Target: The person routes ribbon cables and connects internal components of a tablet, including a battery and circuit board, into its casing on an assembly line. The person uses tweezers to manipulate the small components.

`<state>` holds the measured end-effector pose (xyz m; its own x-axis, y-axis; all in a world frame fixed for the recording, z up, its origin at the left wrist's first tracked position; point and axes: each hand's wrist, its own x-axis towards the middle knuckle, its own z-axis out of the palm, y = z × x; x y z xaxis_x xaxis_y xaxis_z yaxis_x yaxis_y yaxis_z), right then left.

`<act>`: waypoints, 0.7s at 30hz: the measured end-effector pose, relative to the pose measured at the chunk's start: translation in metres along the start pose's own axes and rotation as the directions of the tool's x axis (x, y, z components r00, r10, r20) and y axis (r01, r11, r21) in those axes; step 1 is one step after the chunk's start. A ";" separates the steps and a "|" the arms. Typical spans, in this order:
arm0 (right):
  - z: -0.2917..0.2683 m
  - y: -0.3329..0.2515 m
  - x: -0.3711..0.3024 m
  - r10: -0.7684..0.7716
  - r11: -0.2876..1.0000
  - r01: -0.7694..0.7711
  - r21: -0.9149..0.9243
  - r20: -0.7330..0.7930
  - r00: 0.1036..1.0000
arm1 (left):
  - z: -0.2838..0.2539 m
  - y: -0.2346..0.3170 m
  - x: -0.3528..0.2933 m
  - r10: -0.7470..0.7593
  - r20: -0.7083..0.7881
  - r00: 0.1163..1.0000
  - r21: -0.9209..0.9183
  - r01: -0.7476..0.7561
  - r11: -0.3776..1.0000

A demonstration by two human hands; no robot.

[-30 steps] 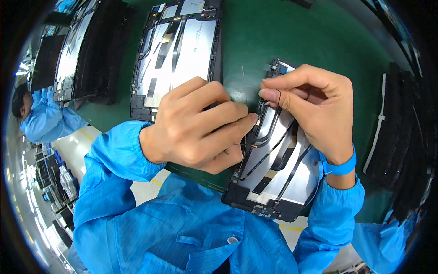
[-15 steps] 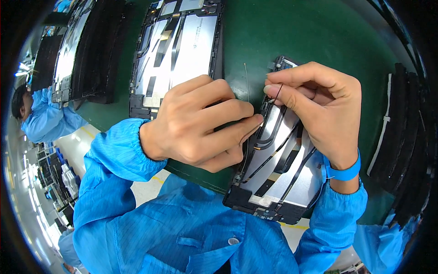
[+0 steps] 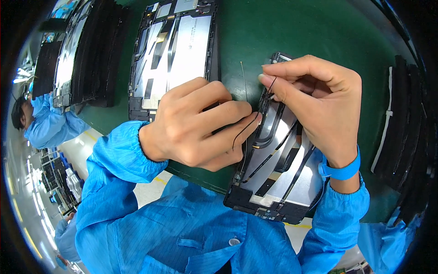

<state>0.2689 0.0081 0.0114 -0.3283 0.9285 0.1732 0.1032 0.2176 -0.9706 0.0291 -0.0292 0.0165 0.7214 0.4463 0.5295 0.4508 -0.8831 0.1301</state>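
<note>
An opened tablet lies slanted in front of me, its silver inside crossed by dark flat cables. Over its far end my right hand pinches a thin black cable between thumb and index finger. My left hand is closed at the tablet's left edge, the fingertips touching the rim. A loose stretch of thin black cable runs across its index finger. What the left thumb and fingers grip underneath is hidden. Between the hands and beyond them, a thin pale wire sticks up from the tablet's left side.
A second opened tablet lies at the far left on the green table mat. Black foam racks with another tablet stand further left. More black foam pieces line the right side. A person in blue sits at left.
My right hand has drawn the thin cable slightly away and to the left. A loose stretch of cable now lies across my left index finger. The view has shifted slightly.
</note>
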 end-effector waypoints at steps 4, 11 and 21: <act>0.001 0.000 -0.001 -0.056 0.995 0.054 -0.079 -0.018 0.998 | 0.005 0.000 -0.002 -0.017 -0.044 0.999 0.016 0.018 1.000; 0.004 -0.001 -0.003 -0.143 0.973 0.134 -0.190 -0.033 0.989 | 0.004 0.001 -0.001 -0.018 -0.028 0.999 0.009 0.018 1.000; 0.002 -0.003 -0.003 -0.230 0.917 0.224 -0.331 0.021 0.973 | 0.004 0.001 0.001 -0.033 -0.023 0.999 0.004 0.033 0.999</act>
<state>0.2673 0.0038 0.0135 -0.3631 0.8471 0.3881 0.3323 0.5069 -0.7954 0.0323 -0.0293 0.0138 0.6940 0.4719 0.5438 0.4766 -0.8672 0.1443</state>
